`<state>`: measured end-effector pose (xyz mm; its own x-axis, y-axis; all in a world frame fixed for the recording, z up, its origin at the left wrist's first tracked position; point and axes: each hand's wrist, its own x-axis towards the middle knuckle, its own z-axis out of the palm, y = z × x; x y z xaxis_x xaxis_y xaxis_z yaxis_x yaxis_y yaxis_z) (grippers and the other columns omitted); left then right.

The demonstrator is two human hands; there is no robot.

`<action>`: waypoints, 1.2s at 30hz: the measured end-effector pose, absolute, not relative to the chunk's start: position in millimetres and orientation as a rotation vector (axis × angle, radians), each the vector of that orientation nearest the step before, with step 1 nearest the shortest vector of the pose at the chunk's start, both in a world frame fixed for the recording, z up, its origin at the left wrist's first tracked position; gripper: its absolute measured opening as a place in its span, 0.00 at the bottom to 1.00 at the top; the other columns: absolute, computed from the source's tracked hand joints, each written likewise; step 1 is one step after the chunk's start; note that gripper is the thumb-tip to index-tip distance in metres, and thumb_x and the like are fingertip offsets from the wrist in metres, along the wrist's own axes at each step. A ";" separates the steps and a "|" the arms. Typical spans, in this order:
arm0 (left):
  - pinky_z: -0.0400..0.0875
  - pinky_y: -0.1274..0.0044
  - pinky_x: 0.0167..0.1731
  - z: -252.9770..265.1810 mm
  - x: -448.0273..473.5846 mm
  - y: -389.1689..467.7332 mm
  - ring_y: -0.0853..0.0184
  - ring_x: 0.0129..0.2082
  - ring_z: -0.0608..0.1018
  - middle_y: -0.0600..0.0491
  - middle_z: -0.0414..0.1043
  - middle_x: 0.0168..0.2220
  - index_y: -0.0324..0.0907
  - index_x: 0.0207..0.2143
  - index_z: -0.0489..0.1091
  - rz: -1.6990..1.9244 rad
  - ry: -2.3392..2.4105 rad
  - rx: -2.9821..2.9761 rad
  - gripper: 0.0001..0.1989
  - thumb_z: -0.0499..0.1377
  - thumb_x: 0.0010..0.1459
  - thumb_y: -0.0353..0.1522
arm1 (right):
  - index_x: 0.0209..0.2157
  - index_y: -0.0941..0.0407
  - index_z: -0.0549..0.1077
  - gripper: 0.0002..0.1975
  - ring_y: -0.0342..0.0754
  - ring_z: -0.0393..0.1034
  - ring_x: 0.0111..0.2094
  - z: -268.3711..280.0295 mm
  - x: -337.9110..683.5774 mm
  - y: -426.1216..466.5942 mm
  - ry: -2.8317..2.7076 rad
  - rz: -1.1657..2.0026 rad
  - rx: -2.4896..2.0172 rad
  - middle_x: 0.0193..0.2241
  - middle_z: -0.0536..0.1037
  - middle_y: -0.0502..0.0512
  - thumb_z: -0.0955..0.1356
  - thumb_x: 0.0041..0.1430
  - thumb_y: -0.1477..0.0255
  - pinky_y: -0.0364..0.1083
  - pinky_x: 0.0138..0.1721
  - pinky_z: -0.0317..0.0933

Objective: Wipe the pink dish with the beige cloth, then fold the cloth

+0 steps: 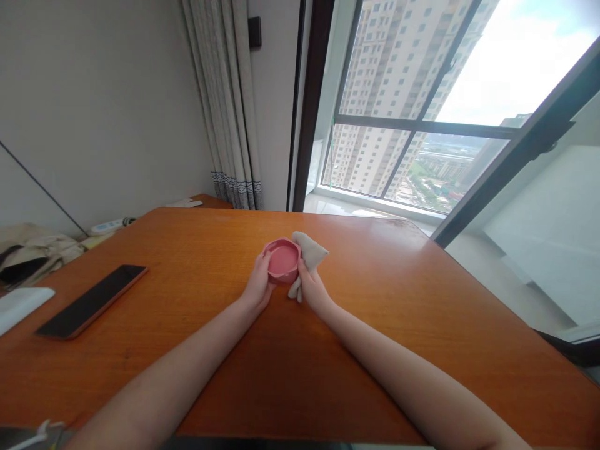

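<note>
A small pink bowl [284, 259] with a wavy rim is held tilted, its inside facing me, over the middle of the wooden table. My left hand [257, 282] grips the bowl's left side, thumb at the rim. A light grey cloth [310, 251] is bunched in my right hand [313, 286], which presses it against the bowl's right side. One end of the cloth hangs below the bowl. The fingers of my right hand are partly hidden behind the cloth and bowl.
The brown wooden table [384, 300] spreads out around my hands. On its left lies a dark phone [94, 303] with an orange-red edge, beside a white object [23, 306]. Further back are a beige cloth bundle [42, 253] and a power strip [107, 226]. A curtain [229, 100] hangs behind.
</note>
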<state>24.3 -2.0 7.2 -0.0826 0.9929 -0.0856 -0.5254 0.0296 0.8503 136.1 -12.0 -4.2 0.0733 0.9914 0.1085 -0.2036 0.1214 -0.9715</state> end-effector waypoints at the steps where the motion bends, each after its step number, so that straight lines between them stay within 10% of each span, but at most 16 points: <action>1: 0.70 0.77 0.37 8.3 25.3 -3.5 0.66 0.44 0.72 0.51 0.68 0.48 0.46 0.46 0.64 1.450 0.844 0.705 0.16 0.57 0.55 0.39 | 0.42 0.57 0.70 0.23 0.50 0.73 0.34 -3.6 137.3 -12.4 -1.063 1.144 -1.013 0.22 0.77 0.51 0.66 0.51 0.54 0.48 0.39 0.66; 11: 0.69 0.76 0.38 2.6 16.5 6.0 0.68 0.38 0.73 0.51 0.70 0.39 0.40 0.40 0.67 1.353 0.950 0.757 0.15 0.61 0.49 0.35 | 0.42 0.56 0.72 0.19 0.51 0.68 0.47 0.5 155.6 4.6 -1.215 1.043 -0.992 0.42 0.77 0.53 0.64 0.54 0.58 0.48 0.49 0.60; 18: 0.70 0.78 0.39 6.6 24.6 0.4 0.69 0.43 0.72 0.54 0.68 0.46 0.47 0.45 0.63 1.637 0.859 0.669 0.17 0.58 0.51 0.32 | 0.50 0.59 0.63 0.31 0.43 0.60 0.11 -0.8 131.8 -17.6 -1.173 1.234 -1.135 0.12 0.68 0.44 0.59 0.55 0.49 0.41 0.13 0.55; 22: 0.72 0.78 0.30 11.0 25.4 -5.3 0.68 0.36 0.73 0.52 0.68 0.41 0.45 0.44 0.62 1.369 0.930 0.686 0.18 0.60 0.49 0.33 | 0.47 0.57 0.68 0.25 0.48 0.73 0.29 1.1 145.4 -6.2 -1.116 1.075 -1.042 0.24 0.77 0.51 0.61 0.55 0.55 0.45 0.32 0.67; 27: 0.71 0.78 0.26 11.2 19.0 -0.2 0.68 0.32 0.73 0.52 0.70 0.37 0.42 0.40 0.66 1.245 1.024 0.694 0.14 0.59 0.50 0.34 | 0.45 0.56 0.70 0.22 0.52 0.66 0.51 4.1 150.7 0.8 -1.160 1.067 -0.944 0.45 0.75 0.54 0.63 0.54 0.57 0.51 0.54 0.57; 36: 0.71 0.78 0.36 6.2 26.7 -5.7 0.68 0.42 0.72 0.54 0.68 0.45 0.47 0.44 0.63 1.532 0.962 0.720 0.17 0.59 0.50 0.33 | 0.48 0.57 0.67 0.27 0.48 0.72 0.25 -4.0 134.2 -17.2 -1.138 1.124 -1.072 0.22 0.75 0.51 0.62 0.54 0.52 0.46 0.29 0.68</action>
<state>26.7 -5.7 6.2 -0.1803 0.9817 -0.0620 -0.4818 -0.0332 0.8756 134.2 -17.2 -4.0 0.0696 0.9907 0.1165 -0.1042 0.1233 -0.9869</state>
